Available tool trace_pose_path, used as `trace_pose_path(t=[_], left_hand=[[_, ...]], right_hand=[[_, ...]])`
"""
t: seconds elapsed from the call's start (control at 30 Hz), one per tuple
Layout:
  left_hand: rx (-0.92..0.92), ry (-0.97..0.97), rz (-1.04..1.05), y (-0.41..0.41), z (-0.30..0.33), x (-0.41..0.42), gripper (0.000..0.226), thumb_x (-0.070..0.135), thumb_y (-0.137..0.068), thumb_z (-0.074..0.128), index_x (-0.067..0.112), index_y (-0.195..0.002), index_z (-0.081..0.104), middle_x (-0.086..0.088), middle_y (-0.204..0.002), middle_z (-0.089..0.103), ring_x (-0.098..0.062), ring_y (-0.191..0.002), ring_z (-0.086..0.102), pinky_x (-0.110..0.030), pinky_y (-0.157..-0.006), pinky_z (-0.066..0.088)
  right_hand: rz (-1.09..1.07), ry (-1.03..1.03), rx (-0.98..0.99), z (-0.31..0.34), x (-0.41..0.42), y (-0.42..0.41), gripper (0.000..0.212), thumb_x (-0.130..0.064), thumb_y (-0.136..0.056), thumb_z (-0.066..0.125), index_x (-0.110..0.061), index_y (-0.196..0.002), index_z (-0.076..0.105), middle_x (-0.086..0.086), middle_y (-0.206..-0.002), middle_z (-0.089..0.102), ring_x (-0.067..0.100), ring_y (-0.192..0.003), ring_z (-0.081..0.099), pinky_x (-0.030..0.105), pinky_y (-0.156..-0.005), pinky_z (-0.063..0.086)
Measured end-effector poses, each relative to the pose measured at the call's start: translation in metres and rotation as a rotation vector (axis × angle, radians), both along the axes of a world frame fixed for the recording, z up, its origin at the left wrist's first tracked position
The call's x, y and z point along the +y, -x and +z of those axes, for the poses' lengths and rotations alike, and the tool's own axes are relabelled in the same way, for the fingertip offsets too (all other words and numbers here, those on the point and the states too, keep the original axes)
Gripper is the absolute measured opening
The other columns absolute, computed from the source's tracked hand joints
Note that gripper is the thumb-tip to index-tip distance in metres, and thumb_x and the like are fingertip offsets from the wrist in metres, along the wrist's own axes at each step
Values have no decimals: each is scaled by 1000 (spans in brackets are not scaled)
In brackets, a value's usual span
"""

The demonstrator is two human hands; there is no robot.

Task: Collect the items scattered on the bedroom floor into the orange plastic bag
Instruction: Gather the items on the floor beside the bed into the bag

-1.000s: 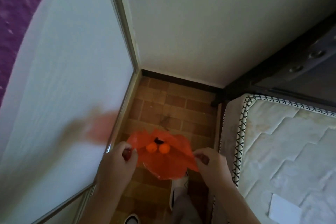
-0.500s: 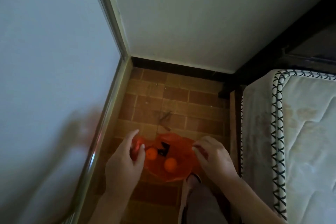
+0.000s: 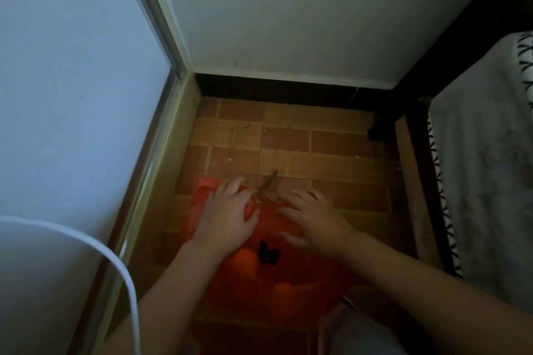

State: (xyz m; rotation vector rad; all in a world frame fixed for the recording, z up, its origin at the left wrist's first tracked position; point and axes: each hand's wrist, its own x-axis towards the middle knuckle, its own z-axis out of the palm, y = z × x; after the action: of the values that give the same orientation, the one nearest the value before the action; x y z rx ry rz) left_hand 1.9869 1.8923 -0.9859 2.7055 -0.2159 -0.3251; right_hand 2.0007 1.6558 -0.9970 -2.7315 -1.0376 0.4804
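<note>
Reaching over the orange plastic bag (image 3: 259, 277) on the floor (image 3: 317, 147), the left hand (image 3: 225, 219) and right hand (image 3: 314, 222) lie spread (neither pinching); one should pinch the dry leaf (image 3: 266, 183) lightly, it likely crumbles.

My left hand (image 3: 227, 216) and my right hand (image 3: 311, 219) lie side by side on the far part of the bag (image 3: 288, 277), which spreads on the floor (image 3: 317, 147) beneath them and back toward me. Just beyond my fingertips, between both hands, a dry leaf (image 3: 266, 183) lies on the floor. Inside the bag, nearer me than my hands, a small clip (image 3: 268, 253) sits beside a round ball (image 3: 245, 264). Another ball (image 3: 284, 287) lies nearer me still. The mattress (image 3: 487, 153) stands well to the right of my right hand. A panel (image 3: 72, 95) stands left of my left hand, and a cord (image 3: 127, 277) curves in front of it. The wall (image 3: 288, 8) rises beyond both hands.
</note>
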Motion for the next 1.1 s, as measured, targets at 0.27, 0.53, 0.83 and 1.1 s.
trace_pose_path(t=[0.27, 0.53, 0.83, 1.1], left_hand=[[344, -164, -113, 6, -50, 8, 71, 51, -88, 69, 35, -152, 43, 2, -167, 22, -27, -156, 9, -51, -121, 31], [481, -196, -185, 15, -88, 24, 111, 59, -76, 80, 34, -163, 16, -4, -172, 4, -36, -158, 0, -46, -126, 17], [483, -223, -282, 25, -77, 15, 102, 58, -88, 71, 31, -165, 10, -4, -173, 1, -32, -159, -3, -41, -126, 14], [-127, -220, -353, 24, -13, -30, 31, 39, -100, 47, 26, -124, 62, 4, -127, 59, -21, -123, 51, -39, -89, 49]], right_hand=[[49, 47, 108, -73, 7, 20, 79, -63, -90, 59, -29, -157, 36, 1, -170, 20, 24, -158, 13, 53, -126, 11], [79, 172, 16, -132, -9, 60, 86, -49, -91, 64, -26, -163, 23, 7, -173, 10, 35, -159, 8, 63, -122, 13], [-167, 314, 79, -135, -55, 23, 65, -23, -106, 36, -27, -165, 11, 1, -174, -4, 31, -160, -6, 57, -126, -1], [-284, 40, 50, -108, -8, 42, 68, -54, -103, 40, -33, -164, 18, -6, -174, 1, 20, -160, 0, 47, -126, -1]])
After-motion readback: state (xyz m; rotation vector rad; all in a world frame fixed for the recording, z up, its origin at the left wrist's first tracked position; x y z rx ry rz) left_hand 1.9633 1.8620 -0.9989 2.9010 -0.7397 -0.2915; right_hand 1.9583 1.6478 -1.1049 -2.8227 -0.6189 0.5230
